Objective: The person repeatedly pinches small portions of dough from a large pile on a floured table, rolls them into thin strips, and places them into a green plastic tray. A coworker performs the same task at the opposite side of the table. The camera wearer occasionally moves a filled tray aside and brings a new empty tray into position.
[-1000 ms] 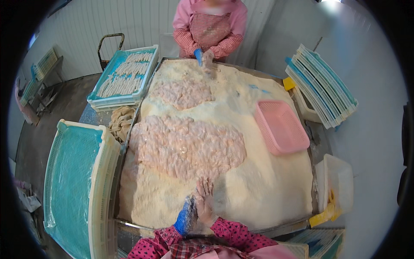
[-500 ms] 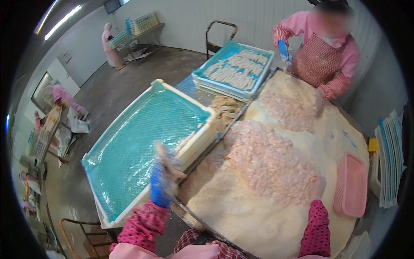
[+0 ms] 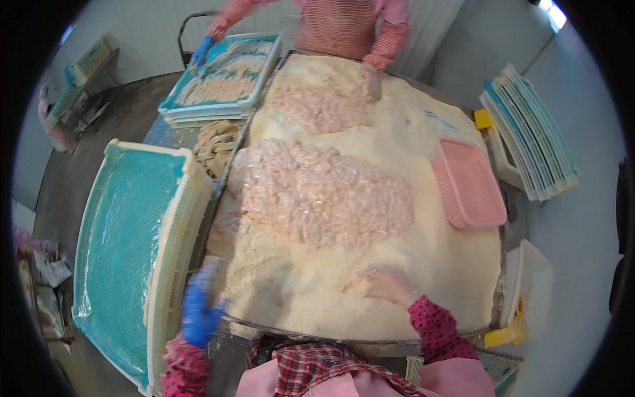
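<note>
My left hand, in a blue glove, is smeared by motion between the tray stack and the table's near left corner. Its fingertips look whitish, and whether it grips anything does not show. Over the pale crumb coating near the front of the table is my right hand, its fingers stretched out toward the left, with nothing plainly held. Beyond it lies a wide heap of raw pinkish meat strips. To the left stands a white tray lined with teal mesh, a few pale strips along its right side.
A co-worker stands across the table, one blue-gloved hand at a tray of coated strips. A smaller meat heap lies nearby. On the right are a pink basket, stacked trays and a white bin.
The view has swung right. My right hand has left the meat heap's edge for the crumbs nearer me. My left hand has drawn back from the tray's side. The co-worker's gloved hand has reached the far tray.
</note>
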`<control>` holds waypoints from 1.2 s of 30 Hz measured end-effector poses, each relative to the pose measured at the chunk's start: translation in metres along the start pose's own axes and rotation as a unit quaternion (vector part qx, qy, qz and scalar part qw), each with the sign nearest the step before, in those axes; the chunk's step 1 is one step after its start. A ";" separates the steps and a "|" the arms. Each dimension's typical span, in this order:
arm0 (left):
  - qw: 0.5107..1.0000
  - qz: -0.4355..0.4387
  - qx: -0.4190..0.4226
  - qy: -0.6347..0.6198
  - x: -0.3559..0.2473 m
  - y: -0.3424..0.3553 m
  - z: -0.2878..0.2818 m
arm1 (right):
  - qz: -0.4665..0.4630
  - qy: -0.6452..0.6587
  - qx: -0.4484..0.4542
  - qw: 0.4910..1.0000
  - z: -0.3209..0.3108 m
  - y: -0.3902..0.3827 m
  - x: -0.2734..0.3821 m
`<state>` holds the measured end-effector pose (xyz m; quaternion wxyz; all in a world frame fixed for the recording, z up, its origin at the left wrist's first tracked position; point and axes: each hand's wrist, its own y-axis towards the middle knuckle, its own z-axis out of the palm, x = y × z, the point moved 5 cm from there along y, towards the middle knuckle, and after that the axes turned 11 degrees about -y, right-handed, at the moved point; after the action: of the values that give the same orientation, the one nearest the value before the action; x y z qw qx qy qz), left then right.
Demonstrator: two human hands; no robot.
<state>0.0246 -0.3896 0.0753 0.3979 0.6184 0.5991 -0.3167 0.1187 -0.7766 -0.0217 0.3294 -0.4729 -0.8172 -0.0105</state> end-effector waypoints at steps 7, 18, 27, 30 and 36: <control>0.950 0.163 0.257 0.074 0.025 0.031 0.244 | 0.003 -0.156 -0.180 0.971 0.037 -0.019 0.016; 0.950 -0.075 0.215 -0.215 0.045 0.028 0.287 | 0.102 0.043 -0.375 0.920 0.013 -0.040 0.020; 0.648 -0.322 0.086 -0.684 -0.011 0.001 0.262 | -0.069 0.099 -0.344 0.931 0.026 -0.002 0.099; 0.686 -0.264 -0.094 -0.672 0.025 0.013 0.269 | -0.127 0.186 -0.320 0.920 0.026 0.013 0.101; 0.646 -0.330 -0.027 -0.688 0.070 -0.001 0.174 | 0.197 -0.094 -0.404 0.888 -0.075 0.052 -0.058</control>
<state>0.0441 -0.5070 -0.0690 0.5812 -0.0269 0.3258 -0.7452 0.2186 -0.8171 -0.0101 0.0269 -0.7151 -0.6594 -0.2304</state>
